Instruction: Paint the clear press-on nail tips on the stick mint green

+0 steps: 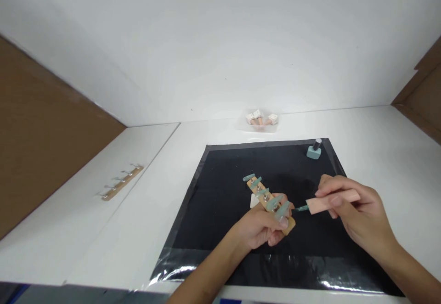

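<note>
My left hand (263, 226) is closed on a wooden nail tip stand (262, 199), tilted above the black mat. Several teal artificial nails (274, 202) sit on its metal knobs in a row. Between the thumb, index and other fingers of my right hand (360, 210) is a nail polish brush with a pink, block-shaped handle (330, 201). Its teal-coated bristles (301, 208) point left, close to the nail nearest my left thumb; I cannot tell whether they touch. A small white piece (254, 200) shows behind the stand, partly hidden.
A teal polish bottle (313, 151) with a dark cap stands at the mat's far right corner. A clear tray (258, 128) of pink-handled, white-topped pieces is by the back wall. Another wooden stand (122, 183) lies at left. The black mat (220, 175) has taped edges.
</note>
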### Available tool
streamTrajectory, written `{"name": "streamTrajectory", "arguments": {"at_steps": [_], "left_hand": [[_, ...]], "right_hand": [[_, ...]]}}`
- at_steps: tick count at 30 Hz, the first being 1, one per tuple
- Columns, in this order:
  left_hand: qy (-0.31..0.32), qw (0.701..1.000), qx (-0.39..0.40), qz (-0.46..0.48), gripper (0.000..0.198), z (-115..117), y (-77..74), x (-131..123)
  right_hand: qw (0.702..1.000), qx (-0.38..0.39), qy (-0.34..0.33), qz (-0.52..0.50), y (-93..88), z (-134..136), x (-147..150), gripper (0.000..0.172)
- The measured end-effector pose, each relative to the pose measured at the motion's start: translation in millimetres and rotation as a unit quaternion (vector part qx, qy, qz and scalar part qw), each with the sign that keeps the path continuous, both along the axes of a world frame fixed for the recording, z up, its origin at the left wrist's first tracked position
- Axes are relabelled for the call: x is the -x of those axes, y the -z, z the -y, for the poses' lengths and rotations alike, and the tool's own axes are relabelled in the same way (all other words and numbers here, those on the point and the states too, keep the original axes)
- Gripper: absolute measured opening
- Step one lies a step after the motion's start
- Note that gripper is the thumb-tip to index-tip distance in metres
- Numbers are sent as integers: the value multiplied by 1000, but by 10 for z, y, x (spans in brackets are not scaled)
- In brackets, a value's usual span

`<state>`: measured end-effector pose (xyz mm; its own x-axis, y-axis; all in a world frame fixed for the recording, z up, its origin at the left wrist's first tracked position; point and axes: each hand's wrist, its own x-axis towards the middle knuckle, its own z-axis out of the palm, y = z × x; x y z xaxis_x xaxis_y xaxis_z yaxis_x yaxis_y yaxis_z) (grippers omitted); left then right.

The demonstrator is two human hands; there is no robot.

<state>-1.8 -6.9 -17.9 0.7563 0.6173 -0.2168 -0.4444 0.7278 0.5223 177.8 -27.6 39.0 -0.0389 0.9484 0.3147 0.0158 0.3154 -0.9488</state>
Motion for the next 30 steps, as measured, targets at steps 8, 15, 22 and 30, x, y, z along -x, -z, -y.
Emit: {"name": "streamTrajectory", "arguments": {"at_steps": [8,15,22,30], "left_hand": [[39,999,-16,-24,38,-9,-51,-31],[37,999,-12,-9,42,-11,-31,-33],[14,1000,3,-8,43,-22,-52,-45],[20,999,-22,-26,43,-11,-48,-50]], "right_hand": [[992,-62,55,94,-53,6,41,12],[994,-79,-2,74,-51,-3,23,10],[990,-107,30,87,-54,2,22,12],[982,-143,58,109,-66,-19,32,16]]}}
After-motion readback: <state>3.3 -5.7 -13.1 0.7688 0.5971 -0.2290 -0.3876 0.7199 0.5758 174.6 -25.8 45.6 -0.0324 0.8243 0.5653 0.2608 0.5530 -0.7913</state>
